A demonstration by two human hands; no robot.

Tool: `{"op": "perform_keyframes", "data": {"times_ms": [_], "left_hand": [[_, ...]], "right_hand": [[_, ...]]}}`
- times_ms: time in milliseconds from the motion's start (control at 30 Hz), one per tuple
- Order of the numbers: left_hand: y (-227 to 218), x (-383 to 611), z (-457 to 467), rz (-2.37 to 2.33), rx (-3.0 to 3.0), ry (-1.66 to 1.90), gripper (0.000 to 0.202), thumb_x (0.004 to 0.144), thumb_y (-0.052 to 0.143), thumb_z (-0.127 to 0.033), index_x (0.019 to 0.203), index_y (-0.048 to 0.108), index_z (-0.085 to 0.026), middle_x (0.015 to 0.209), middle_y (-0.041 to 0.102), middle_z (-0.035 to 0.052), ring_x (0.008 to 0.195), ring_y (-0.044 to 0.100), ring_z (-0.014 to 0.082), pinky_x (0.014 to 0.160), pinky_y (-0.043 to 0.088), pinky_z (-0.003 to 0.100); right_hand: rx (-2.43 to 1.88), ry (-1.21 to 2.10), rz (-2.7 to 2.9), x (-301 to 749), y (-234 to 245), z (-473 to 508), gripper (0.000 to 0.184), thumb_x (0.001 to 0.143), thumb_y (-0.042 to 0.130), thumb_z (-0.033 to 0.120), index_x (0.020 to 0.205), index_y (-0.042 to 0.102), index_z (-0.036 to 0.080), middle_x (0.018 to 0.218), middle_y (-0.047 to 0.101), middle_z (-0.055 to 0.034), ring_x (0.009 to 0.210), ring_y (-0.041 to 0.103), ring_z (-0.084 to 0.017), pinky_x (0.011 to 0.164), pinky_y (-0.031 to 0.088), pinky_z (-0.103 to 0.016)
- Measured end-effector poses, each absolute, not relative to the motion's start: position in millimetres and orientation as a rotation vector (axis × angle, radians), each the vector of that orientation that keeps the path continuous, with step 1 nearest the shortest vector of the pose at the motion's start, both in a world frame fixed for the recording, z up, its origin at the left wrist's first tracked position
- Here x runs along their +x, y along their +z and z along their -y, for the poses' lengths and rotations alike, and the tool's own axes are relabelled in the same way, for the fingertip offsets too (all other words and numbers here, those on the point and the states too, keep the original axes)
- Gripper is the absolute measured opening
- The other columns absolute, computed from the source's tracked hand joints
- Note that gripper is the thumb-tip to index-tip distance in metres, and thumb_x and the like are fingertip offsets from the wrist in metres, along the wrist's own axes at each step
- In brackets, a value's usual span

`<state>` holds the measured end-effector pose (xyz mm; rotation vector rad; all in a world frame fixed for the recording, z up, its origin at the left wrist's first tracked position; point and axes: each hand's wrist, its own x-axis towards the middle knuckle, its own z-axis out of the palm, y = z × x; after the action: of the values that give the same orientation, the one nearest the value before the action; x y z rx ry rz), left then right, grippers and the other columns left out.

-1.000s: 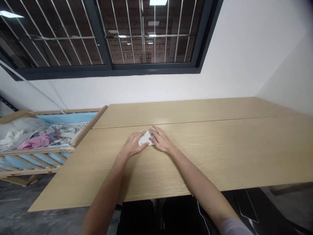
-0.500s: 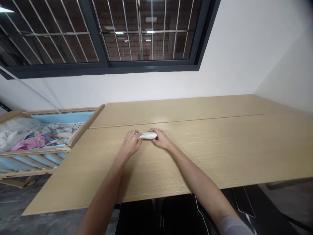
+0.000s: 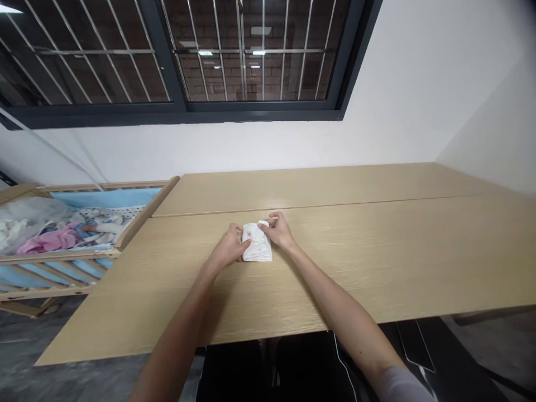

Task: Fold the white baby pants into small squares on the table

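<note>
Between my hands a small folded white cloth with a faint print stands tilted on the wooden tabletop, its flat face toward me. My left hand grips its left side, thumb across the front and fingers behind. At the upper right corner, my right hand pinches the edge between thumb and fingers. Whether it is a garment or another soft item I cannot tell.
To the left stands a wooden crib with light blue lining, holding a pink cloth, other fabrics and a translucent plastic bag. A dark-framed barred window is above the table. A dark phone-like slab lies below the front edge.
The white cloth has turned from a narrow, edge-on roll to show its broad printed face. My right hand has shifted slightly up and right along its top edge.
</note>
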<state>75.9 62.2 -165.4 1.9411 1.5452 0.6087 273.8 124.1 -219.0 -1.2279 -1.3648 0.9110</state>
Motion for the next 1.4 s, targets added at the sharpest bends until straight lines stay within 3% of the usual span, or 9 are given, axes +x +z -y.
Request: {"op": "perform_keyframes", "data": {"times_ms": [267, 400, 533, 667, 767, 867, 1133, 1300, 1400], "left_hand": [[-161, 84, -62, -1.75, 2.097, 0.377, 0.04, 0.091, 0.061, -0.037, 0.123, 0.048, -0.018, 0.097, 0.071, 0.0092, 0.088, 0.069, 0.0264, 0.07, 0.046, 0.031], [-143, 97, -35, -1.95, 2.115, 0.28, 0.04, 0.096, 0.051, -0.041, 0.121, 0.052, -0.01, 0.105, 0.07, 0.0213, 0.1, 0.068, 0.0364, 0.083, 0.048, 0.043], [-151, 127, 16, -2.061, 2.376, 0.305, 0.05, 0.1, 0.044, -0.042, 0.131, 0.052, -0.004, 0.125, 0.063, 0.0269, 0.12, 0.058, 0.0397, 0.098, 0.046, 0.051], [-186, 155, 50, -1.99, 2.529, 0.312, 0.061, 0.098, 0.049, -0.042, 0.142, 0.047, 0.0, 0.147, 0.049, 0.0285, 0.14, 0.043, 0.0389, 0.106, 0.044, 0.05], [-204, 163, 55, -2.038, 2.463, 0.338, 0.055, 0.1, 0.046, -0.04, 0.136, 0.055, 0.0, 0.144, 0.051, 0.0301, 0.142, 0.04, 0.0406, 0.105, 0.045, 0.052], [-207, 163, 53, -2.036, 2.418, 0.403, 0.055, 0.1, 0.044, -0.039, 0.141, 0.052, -0.002, 0.148, 0.047, 0.029, 0.144, 0.039, 0.0398, 0.106, 0.045, 0.053], [-210, 160, 55, -2.032, 2.389, 0.422, 0.056, 0.101, 0.041, -0.037, 0.148, 0.045, -0.007, 0.157, 0.037, 0.024, 0.145, 0.037, 0.0367, 0.107, 0.044, 0.053], [-197, 149, 50, -2.06, 2.349, 0.516, 0.048, 0.103, 0.036, -0.033, 0.142, 0.049, -0.009, 0.151, 0.048, 0.0203, 0.139, 0.045, 0.0327, 0.106, 0.044, 0.045], [-180, 137, 39, -2.271, 2.184, 0.478, 0.044, 0.104, 0.032, -0.036, 0.122, 0.06, -0.006, 0.128, 0.061, 0.0233, 0.116, 0.06, 0.0347, 0.095, 0.048, 0.045]], "right_hand": [[-1.34, 0.754, 1.6, 273, -224, -127, 0.037, 0.077, 0.07, 0.038, 0.105, 0.053, 0.021, 0.091, 0.068, -0.003, 0.083, 0.065, -0.021, 0.078, 0.053, -0.036], [-1.311, 0.702, 1.788, 286, -204, -122, 0.041, 0.088, 0.061, 0.041, 0.122, 0.054, 0.018, 0.117, 0.068, -0.0126, 0.106, 0.066, -0.025, 0.093, 0.053, -0.042], [-1.067, 0.42, 2.21, 297, -176, -99, 0.052, 0.102, 0.041, 0.043, 0.147, 0.046, 0.018, 0.154, 0.046, -0.0154, 0.145, 0.04, -0.028, 0.12, 0.03, -0.049], [-0.648, 0.459, 2.641, 298, -166, -69, 0.055, 0.106, 0.033, 0.044, 0.156, 0.037, 0.022, 0.164, 0.032, -0.0067, 0.154, 0.023, -0.023, 0.127, 0.015, -0.046], [-0.489, 0.65, 2.721, 297, -175, -60, 0.053, 0.105, 0.038, 0.045, 0.155, 0.04, 0.026, 0.162, 0.036, -0.0022, 0.153, 0.024, -0.021, 0.128, 0.014, -0.043], [-0.55, 0.776, 2.655, 300, -185, -75, 0.049, 0.103, 0.043, 0.046, 0.15, 0.047, 0.031, 0.159, 0.041, 0.001, 0.151, 0.03, -0.021, 0.128, 0.016, -0.046], [-0.865, 0.638, 2.538, 303, -195, -140, 0.053, 0.1, 0.052, 0.043, 0.15, 0.048, 0.026, 0.16, 0.038, 0.0, 0.151, 0.03, -0.022, 0.129, 0.015, -0.044], [-0.934, 0.572, 2.423, 305, -194, -135, 0.053, 0.101, 0.046, 0.047, 0.15, 0.047, 0.027, 0.161, 0.039, -0.0044, 0.151, 0.031, -0.027, 0.126, 0.018, -0.047], [-1.093, 0.491, 2.201, 308, -191, -130, 0.051, 0.1, 0.046, 0.041, 0.146, 0.052, 0.02, 0.144, 0.054, -0.0147, 0.137, 0.047, -0.03, 0.116, 0.034, -0.048]]}}
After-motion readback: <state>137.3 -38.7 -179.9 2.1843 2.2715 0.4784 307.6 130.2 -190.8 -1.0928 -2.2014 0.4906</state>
